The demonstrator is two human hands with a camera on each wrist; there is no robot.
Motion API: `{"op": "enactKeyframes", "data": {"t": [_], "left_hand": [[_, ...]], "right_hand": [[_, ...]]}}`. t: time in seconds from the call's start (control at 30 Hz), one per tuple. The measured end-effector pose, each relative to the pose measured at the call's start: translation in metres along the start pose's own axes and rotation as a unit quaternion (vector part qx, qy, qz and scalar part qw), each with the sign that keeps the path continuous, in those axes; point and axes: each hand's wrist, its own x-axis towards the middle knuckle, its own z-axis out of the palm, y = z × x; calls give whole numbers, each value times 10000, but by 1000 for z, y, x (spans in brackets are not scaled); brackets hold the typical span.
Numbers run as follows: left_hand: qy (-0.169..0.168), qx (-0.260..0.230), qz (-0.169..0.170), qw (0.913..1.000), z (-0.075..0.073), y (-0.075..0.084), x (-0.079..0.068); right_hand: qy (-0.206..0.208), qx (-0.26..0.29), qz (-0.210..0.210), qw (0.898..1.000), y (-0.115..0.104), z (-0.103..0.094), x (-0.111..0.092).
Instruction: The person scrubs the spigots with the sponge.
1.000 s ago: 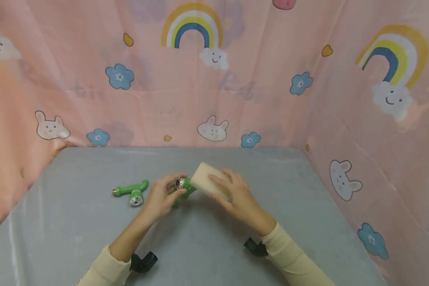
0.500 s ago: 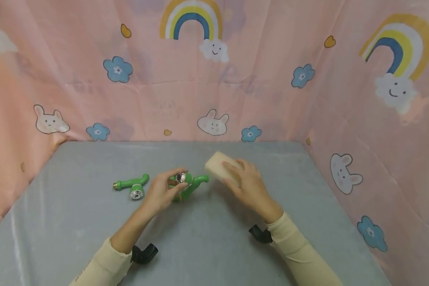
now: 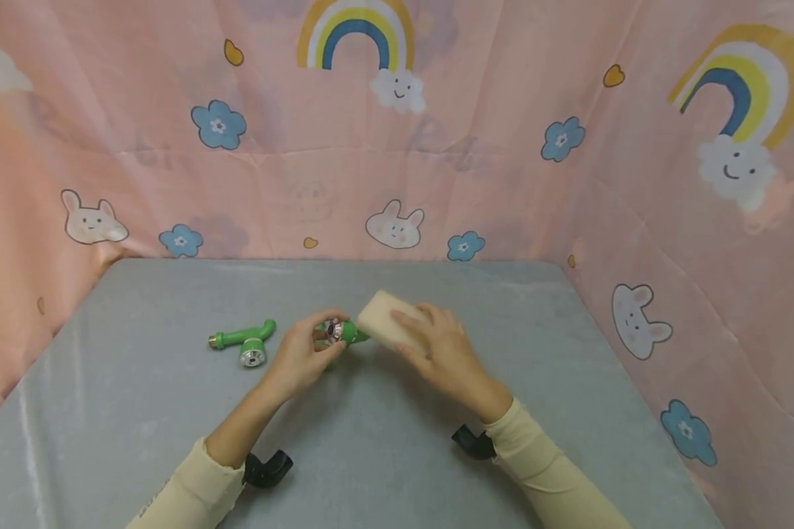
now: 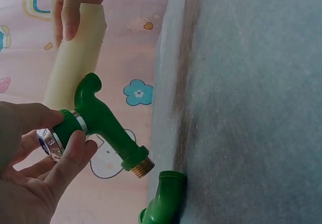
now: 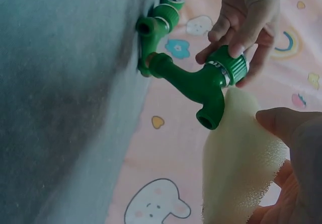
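Note:
My left hand (image 3: 298,358) grips a green faucet (image 4: 108,126) by its ribbed knob with the silvery cap. In the left wrist view the brass thread slants down to the right and the curved spout points up. My right hand (image 3: 446,358) holds a cream sponge (image 5: 241,158), its thumb on one face and fingers on the other. The sponge's end overlaps the faucet's spout side in all views. Most of the held faucet hides behind the sponge and my left fingers in the head view.
A second green faucet (image 3: 241,337) lies on the grey table (image 3: 384,455), left of my left hand. Black curved pieces (image 3: 268,469) show beside both wrists. Pink curtain (image 3: 271,184) with rainbows and rabbits hangs behind the table and at its sides.
The sponge moved right, off the held faucet's spout, then came back left over it. My left hand keeps its grip on the faucet. The other faucet lies still.

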Motion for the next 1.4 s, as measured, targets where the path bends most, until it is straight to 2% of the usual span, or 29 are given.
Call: {"op": "enactKeyframes", "data": {"t": [0.23, 0.7, 1.03, 1.23, 1.4], "left_hand": [[157, -51, 27, 9999, 1, 0, -2], [257, -42, 139, 9996, 2, -1, -4], [284, -82, 292, 9991, 1, -1, -3], [332, -98, 409, 9986, 2, -1, -2], [378, -141, 500, 9979, 3, -2, 0]], "right_hand": [[-74, 167, 91, 9998, 3, -5, -2], [-270, 256, 289, 9989, 7, -7, -2], [-428, 33, 589, 9973, 13, -12, -1], [-233, -227, 493, 9983, 18, -14, 3], [-138, -125, 431, 9989, 18, -14, 4]]}}
